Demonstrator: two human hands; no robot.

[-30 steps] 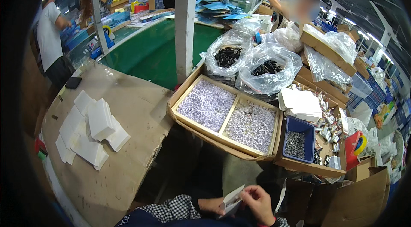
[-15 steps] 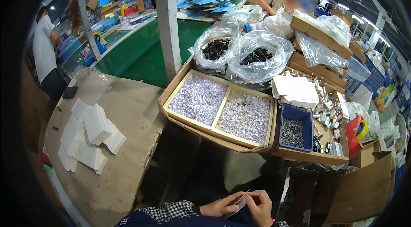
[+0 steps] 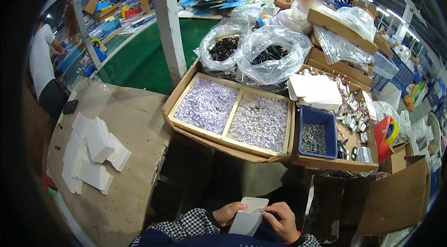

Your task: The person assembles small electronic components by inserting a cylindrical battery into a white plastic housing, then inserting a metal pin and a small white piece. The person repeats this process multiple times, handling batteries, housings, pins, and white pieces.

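Observation:
Close to my body at the lower edge, a small white cardboard box (image 3: 247, 222) stands between my hands, its top flap raised and its mouth showing. My left hand (image 3: 228, 212) grips its left side, thumb near the rim. Fingers of my right hand (image 3: 282, 219) pinch the right edge near the mouth. Beyond them lies a cardboard tray with a wooden frame (image 3: 229, 123) of two compartments, full of tiny pale parts (image 3: 207, 105). To its right, a blue bin (image 3: 318, 155) holds small metal screws (image 3: 313, 139).
White boxes (image 3: 100, 140) lie piled on the brown board (image 3: 135, 154) at left. Plastic bags (image 3: 274, 56) of black parts sit behind the frame. White flat cards (image 3: 316, 89) rest beside loose small parts. A metal post (image 3: 168, 23) rises near the green table (image 3: 135, 63). Other people work farther back.
The white box was flat and seen edge-on between my hands; now it is opened out, mouth upward. The view has shifted slightly.

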